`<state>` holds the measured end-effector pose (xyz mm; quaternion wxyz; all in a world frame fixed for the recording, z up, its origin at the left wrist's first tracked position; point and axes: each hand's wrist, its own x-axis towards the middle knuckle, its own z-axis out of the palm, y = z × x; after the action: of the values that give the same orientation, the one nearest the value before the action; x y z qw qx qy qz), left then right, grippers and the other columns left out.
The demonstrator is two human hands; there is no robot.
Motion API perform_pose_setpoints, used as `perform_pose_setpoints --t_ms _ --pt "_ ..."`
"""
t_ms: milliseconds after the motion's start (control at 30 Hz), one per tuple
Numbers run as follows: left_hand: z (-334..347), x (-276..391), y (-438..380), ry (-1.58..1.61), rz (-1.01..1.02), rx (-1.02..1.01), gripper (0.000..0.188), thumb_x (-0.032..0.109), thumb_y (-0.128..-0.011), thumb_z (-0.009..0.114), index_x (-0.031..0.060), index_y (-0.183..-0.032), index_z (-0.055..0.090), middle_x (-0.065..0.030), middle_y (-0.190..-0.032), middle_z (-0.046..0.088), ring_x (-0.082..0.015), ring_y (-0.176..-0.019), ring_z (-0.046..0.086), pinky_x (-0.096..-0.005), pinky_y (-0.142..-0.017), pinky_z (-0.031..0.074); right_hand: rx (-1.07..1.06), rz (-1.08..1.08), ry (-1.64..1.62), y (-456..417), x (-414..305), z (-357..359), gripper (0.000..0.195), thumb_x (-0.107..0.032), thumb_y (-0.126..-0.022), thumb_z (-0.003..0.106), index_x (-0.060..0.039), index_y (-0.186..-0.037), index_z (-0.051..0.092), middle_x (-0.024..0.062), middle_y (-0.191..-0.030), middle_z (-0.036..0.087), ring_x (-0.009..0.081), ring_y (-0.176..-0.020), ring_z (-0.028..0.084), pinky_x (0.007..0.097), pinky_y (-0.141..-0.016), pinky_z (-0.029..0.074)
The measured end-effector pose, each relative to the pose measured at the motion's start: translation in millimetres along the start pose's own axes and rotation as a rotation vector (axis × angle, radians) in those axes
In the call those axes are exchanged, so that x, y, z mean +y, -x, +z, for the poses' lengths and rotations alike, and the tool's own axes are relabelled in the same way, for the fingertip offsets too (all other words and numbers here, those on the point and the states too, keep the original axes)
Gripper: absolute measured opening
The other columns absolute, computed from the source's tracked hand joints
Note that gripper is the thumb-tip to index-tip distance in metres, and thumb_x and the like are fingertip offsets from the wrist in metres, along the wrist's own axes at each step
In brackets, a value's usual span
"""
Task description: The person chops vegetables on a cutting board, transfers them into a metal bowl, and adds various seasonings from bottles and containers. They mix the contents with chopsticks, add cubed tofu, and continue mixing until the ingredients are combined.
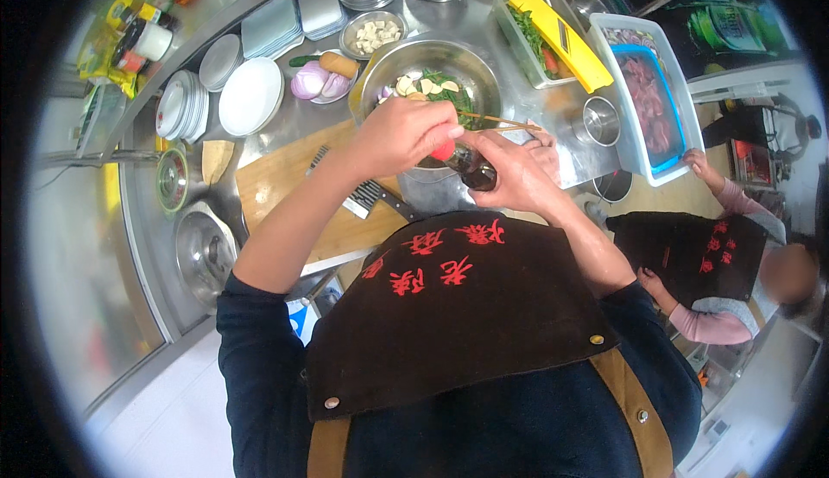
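Note:
My right hand (524,173) grips a dark glass bottle (476,170), which is tilted in front of the bowl. On its red cap (444,150) are the fingers of my left hand (408,131), closed around it. Just beyond both hands stands a large steel mixing bowl (482,70). Sliced pale rounds and chopped green vegetables (453,92) lie in it, partly hidden by my left hand. A pair of wooden chopsticks (502,122) sticks out over the bowl's right side, close to my right hand; whether that hand touches them I cannot tell.
A cleaver (372,198) lies on a wooden cutting board (285,186) at left. Plates (251,97) and a bowl of white cubes (346,36) stand behind. At right are a yellow slicer (560,41) on a container and a tub of meat (647,102), touched by another person's hand (703,167).

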<state>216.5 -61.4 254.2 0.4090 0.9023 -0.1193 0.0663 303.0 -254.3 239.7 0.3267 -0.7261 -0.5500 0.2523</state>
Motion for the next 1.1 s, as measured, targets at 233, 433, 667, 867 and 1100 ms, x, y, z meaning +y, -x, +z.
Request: perform_pose_setpoints --t_ms 233,433,667,867,1100 --pt "4.1 -44.4 -29.8 0.576 -0.623 -0.051 0.046 0.048 -0.086 0.041 0.0053 -0.079 0.055 0.0034 -0.051 0.041 -0.0063 -0.044 0.036 -0.0218 -0.040 0.026 -0.049 -0.044 0.080 -3.8 8.1 2.0 0.069 -0.008 -0.056 0.063 -0.0131 -0.121 0.041 0.0168 -0.101 0.054 0.0339 -0.094 0.052 0.0396 -0.081 0.043" --pt "-3.3 -63.7 60.0 0.993 -0.668 0.621 0.045 0.045 -0.090 0.030 0.0063 -0.094 0.052 0.0041 -0.053 0.035 -0.0034 -0.039 0.026 -0.0178 -0.035 0.019 0.015 0.133 0.227 -3.2 42.8 -3.3 0.073 -0.008 -0.054 0.063 -0.0159 -0.123 0.040 0.0177 -0.092 0.055 0.0322 -0.084 0.056 0.0372 -0.074 0.044" --pt "33.0 -66.3 169.9 0.915 -0.714 0.971 0.030 0.031 -0.089 0.041 0.0043 -0.093 0.053 0.0030 -0.056 0.034 -0.0044 -0.044 0.028 -0.0194 -0.039 0.021 0.015 0.263 0.235 -9.1 52.2 -22.6 0.072 -0.009 -0.056 0.063 -0.0172 -0.123 0.038 0.0215 -0.091 0.054 0.0373 -0.085 0.054 0.0414 -0.075 0.045" --pt "44.7 -60.1 210.5 0.976 -0.837 1.152 0.023 0.024 -0.088 0.044 0.0032 -0.093 0.052 0.0015 -0.058 0.037 -0.0051 -0.046 0.031 -0.0196 -0.040 0.023 -0.022 0.322 0.296 -15.5 48.7 -29.0 0.074 -0.011 -0.054 0.064 -0.0122 -0.124 0.039 0.0202 -0.088 0.054 0.0349 -0.081 0.054 0.0386 -0.073 0.043" --pt "52.2 -60.7 218.8 1.002 -0.853 1.223 0.023 0.024 -0.088 0.044 0.0034 -0.094 0.051 0.0007 -0.059 0.038 -0.0059 -0.047 0.033 -0.0198 -0.040 0.024 -0.037 0.295 0.326 -15.5 44.8 -28.9 0.071 -0.010 -0.056 0.063 -0.0123 -0.123 0.040 0.0207 -0.086 0.054 0.0349 -0.080 0.054 0.0379 -0.072 0.043"
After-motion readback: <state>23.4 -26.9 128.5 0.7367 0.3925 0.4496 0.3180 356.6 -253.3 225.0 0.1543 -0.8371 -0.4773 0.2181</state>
